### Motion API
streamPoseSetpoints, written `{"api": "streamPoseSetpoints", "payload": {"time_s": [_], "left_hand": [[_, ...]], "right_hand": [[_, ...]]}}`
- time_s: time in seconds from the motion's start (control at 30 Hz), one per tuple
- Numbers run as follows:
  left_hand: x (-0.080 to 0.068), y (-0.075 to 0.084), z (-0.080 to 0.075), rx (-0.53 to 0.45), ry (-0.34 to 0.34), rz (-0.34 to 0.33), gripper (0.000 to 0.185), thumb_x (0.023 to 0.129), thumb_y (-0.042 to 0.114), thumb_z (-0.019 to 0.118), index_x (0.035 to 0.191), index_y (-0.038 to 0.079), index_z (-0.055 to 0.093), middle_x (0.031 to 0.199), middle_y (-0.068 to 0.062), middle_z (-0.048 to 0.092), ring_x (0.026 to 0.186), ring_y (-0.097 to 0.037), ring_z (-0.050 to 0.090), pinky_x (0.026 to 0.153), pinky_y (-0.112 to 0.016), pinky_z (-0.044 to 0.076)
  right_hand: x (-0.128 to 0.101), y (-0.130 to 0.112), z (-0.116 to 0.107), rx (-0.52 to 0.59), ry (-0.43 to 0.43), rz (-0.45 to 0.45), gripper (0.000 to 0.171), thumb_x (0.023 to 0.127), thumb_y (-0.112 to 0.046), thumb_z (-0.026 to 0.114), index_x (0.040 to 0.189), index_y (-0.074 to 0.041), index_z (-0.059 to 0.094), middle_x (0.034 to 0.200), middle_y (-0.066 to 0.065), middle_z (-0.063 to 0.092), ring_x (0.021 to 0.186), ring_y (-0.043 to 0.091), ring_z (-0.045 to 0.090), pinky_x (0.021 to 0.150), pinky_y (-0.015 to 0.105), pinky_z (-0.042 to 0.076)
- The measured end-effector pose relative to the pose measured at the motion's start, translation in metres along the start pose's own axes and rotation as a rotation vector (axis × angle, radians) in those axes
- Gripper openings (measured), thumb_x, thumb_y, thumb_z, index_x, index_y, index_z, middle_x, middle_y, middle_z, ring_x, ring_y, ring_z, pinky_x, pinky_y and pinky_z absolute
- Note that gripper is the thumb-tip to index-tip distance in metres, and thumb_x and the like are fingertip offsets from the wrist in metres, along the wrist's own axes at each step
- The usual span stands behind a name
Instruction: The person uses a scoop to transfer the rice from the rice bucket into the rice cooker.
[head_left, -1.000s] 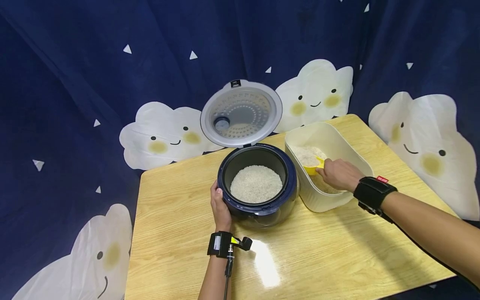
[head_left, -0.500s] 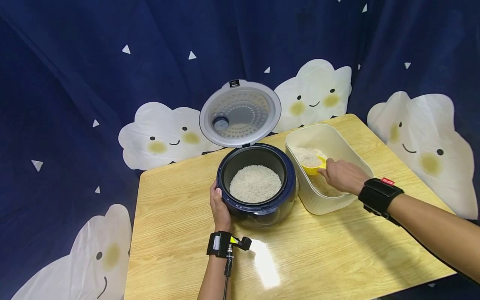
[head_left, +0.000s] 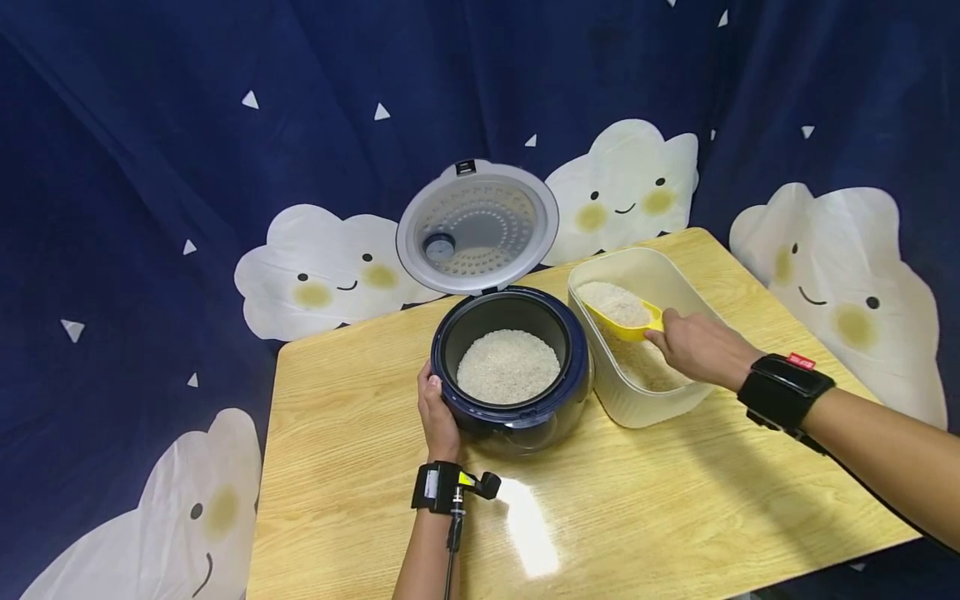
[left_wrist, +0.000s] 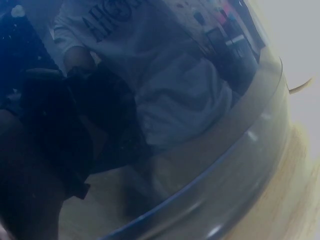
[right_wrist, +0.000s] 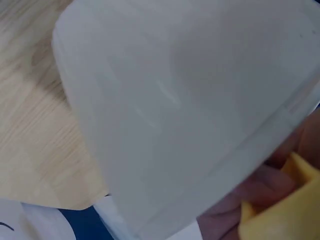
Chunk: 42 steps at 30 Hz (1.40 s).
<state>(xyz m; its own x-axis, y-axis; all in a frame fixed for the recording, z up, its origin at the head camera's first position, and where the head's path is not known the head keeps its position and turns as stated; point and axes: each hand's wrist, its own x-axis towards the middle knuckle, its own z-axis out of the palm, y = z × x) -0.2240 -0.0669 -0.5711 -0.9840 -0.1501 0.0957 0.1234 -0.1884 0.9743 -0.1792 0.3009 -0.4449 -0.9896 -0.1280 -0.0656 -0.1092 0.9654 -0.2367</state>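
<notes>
yellow scoop (head_left: 628, 332) now higher above wooden table (head_left: 345, 425), navy cloud curtain (head_left: 330, 150) behind

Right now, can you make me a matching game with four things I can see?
Things:
1. scoop
2. lid
3. left hand
4. bin

Matches:
A. against the side of the cooker
B. cream-coloured, standing on the table
C. yellow, heaped with rice
D. grey, raised open

Right pairs: 1-C, 2-D, 3-A, 4-B
</notes>
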Motion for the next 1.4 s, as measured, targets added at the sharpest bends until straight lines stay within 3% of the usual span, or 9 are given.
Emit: {"api": "streamPoseSetpoints", "payload": {"time_s": [0.23, 0.57, 0.9, 1.2, 1.4], "left_hand": [[0.000, -0.002, -0.001, -0.006, -0.008, -0.008, 0.054, 0.099, 0.032, 0.036, 0.148, 0.014, 0.049, 0.149, -0.015, 0.055, 0.131, -0.019, 0.052, 0.109, -0.021, 0.039], [-0.001, -0.001, 0.000, 0.003, 0.008, -0.021, 0.055, 0.099, 0.034, 0.036, 0.149, 0.014, 0.049, 0.150, -0.014, 0.055, 0.133, -0.023, 0.051, 0.109, -0.021, 0.039], [-0.001, 0.000, 0.000, -0.003, 0.004, -0.025, 0.054, 0.100, 0.031, 0.036, 0.149, 0.015, 0.048, 0.151, -0.013, 0.055, 0.135, -0.021, 0.050, 0.112, -0.023, 0.037], [-0.001, 0.000, 0.000, 0.000, 0.005, -0.018, 0.055, 0.099, 0.032, 0.035, 0.150, 0.013, 0.048, 0.150, -0.014, 0.055, 0.134, -0.022, 0.050, 0.110, -0.022, 0.039], [0.000, 0.000, 0.000, 0.010, 0.007, -0.009, 0.055, 0.099, 0.033, 0.035, 0.149, 0.013, 0.049, 0.150, -0.014, 0.056, 0.133, -0.020, 0.051, 0.109, -0.021, 0.038]], "right_hand": [[-0.012, -0.002, -0.002, -0.049, 0.081, -0.032, 0.031, 0.107, -0.026, 0.051, 0.088, -0.001, 0.046, 0.061, 0.000, 0.039, 0.051, 0.019, 0.044, 0.048, 0.034, 0.033], [-0.022, 0.002, -0.008, -0.024, 0.068, -0.013, 0.032, 0.109, -0.028, 0.046, 0.090, -0.002, 0.046, 0.064, -0.001, 0.038, 0.051, 0.017, 0.041, 0.047, 0.031, 0.030], [-0.035, 0.009, -0.015, -0.009, 0.134, 0.004, 0.036, 0.109, -0.037, 0.045, 0.094, -0.005, 0.044, 0.064, -0.001, 0.040, 0.050, 0.017, 0.044, 0.045, 0.032, 0.031], [-0.044, 0.008, -0.014, -0.062, 0.268, -0.100, 0.028, 0.105, -0.025, 0.057, 0.090, -0.005, 0.043, 0.061, -0.003, 0.035, 0.047, 0.013, 0.038, 0.044, 0.029, 0.028], [-0.047, 0.005, -0.018, -0.080, 0.277, -0.095, 0.029, 0.105, -0.028, 0.056, 0.091, -0.006, 0.044, 0.062, -0.003, 0.037, 0.049, 0.014, 0.038, 0.044, 0.029, 0.028]]}}
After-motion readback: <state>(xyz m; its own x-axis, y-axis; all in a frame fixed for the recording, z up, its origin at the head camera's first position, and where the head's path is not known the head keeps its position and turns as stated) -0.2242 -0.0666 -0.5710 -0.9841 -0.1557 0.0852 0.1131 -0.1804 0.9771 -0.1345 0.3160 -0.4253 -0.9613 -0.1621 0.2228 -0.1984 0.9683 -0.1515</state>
